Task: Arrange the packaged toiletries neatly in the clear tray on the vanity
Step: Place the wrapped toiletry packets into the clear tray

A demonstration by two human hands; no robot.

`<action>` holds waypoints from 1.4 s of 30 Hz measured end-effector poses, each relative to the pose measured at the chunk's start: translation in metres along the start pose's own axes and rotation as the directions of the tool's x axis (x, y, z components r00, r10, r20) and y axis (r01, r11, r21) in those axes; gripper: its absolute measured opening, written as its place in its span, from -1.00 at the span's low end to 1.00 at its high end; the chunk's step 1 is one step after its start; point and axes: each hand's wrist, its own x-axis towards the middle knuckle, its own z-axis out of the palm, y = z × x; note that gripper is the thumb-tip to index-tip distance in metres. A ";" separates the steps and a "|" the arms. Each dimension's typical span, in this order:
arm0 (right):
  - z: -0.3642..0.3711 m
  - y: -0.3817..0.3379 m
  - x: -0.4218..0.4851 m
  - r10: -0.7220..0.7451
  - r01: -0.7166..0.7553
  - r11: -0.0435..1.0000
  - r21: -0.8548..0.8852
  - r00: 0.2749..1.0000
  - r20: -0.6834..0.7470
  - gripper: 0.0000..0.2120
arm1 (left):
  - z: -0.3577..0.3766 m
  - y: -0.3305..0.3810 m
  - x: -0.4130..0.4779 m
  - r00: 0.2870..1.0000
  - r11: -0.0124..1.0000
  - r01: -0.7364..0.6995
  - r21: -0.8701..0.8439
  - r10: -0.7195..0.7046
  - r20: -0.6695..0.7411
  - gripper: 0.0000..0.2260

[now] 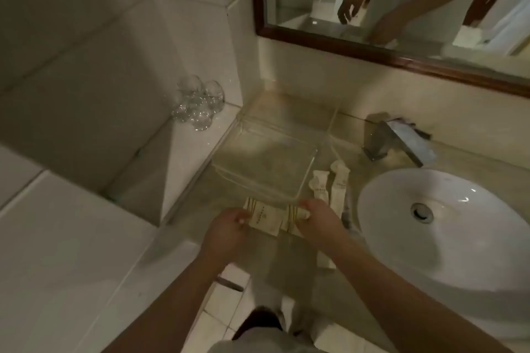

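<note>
A clear square tray point(229, 149) sits on the vanity against the left wall, with nothing visible inside it. Just in front of its near edge lie flat cream toiletry packets with gold stripes point(262, 216). My left hand point(226, 228) pinches the left packet at its left end. My right hand point(318, 222) grips a second striped packet point(291, 216) at the tray's near right corner. Two slim cream sachets point(329, 185) lie upright beside the tray's right side. Another cream packet point(325, 261) shows under my right forearm.
A white basin point(447, 226) fills the right side, with a chrome tap point(401, 137) behind it. Several upturned glasses point(199, 103) stand on the tiled ledge at the left. A dark-framed mirror point(401, 8) hangs above. A tiled wall borders the vanity's left edge.
</note>
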 end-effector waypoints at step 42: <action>0.011 -0.057 0.054 0.315 -0.316 0.948 0.031 0.924 -0.216 -0.74 | -0.050 0.011 0.136 0.865 0.705 0.483 -0.520 -0.477 0.156 -0.81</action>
